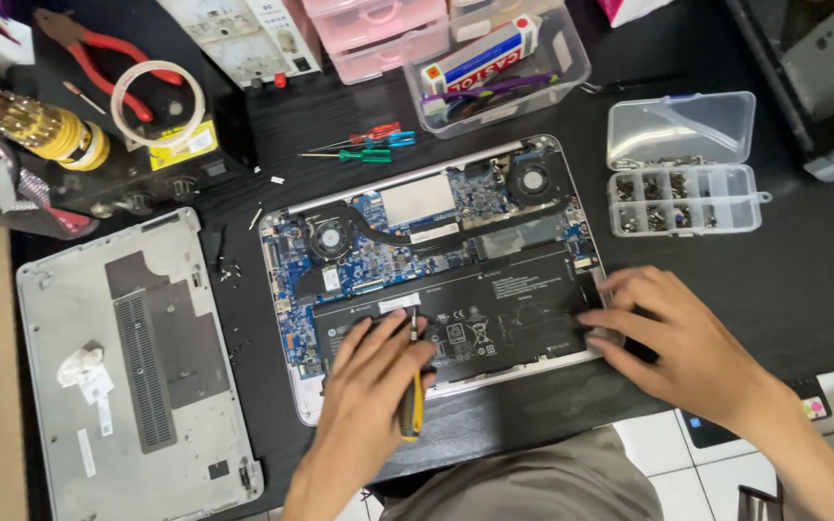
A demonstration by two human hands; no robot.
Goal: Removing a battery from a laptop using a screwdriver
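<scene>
what the head view could not show

the left hand covered the near-left corner of the opened laptop and part of its black battery, and it hid most of the yellow-handled screwdriver, whose tip was too small to place on any screw. the right hand hid the laptop's near-right corner; what its fingertips pressed could not be told. both forearms ran off the bottom edge. the contents of the clear screw organiser were too small to sort. the red pliers, pink drawers and clear tub were cut by the top edge, and the removed bottom cover by the bottom edge.
</scene>
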